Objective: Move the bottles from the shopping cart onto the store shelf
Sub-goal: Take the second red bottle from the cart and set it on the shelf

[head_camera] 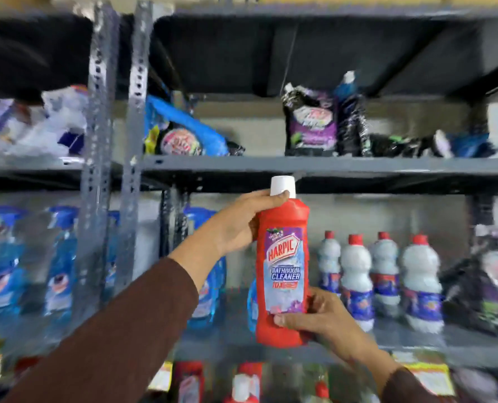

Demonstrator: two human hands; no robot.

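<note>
A red bathroom cleaner bottle [282, 266] with a white cap is held upright in front of the middle shelf [416, 341] of a grey metal store rack. My left hand [242, 225] grips its neck and shoulder just under the cap. My right hand [320, 315] holds its lower right side near the base. Both arms wear brown sleeves. The shopping cart is out of view.
Several white bottles with red caps [387, 274] stand on the same shelf to the right. Blue spray bottles [61, 263] fill the left. Dark refill pouches [311, 123] sit on the shelf above. Perforated uprights [131, 141] divide the rack. More red bottles [245, 382] show below.
</note>
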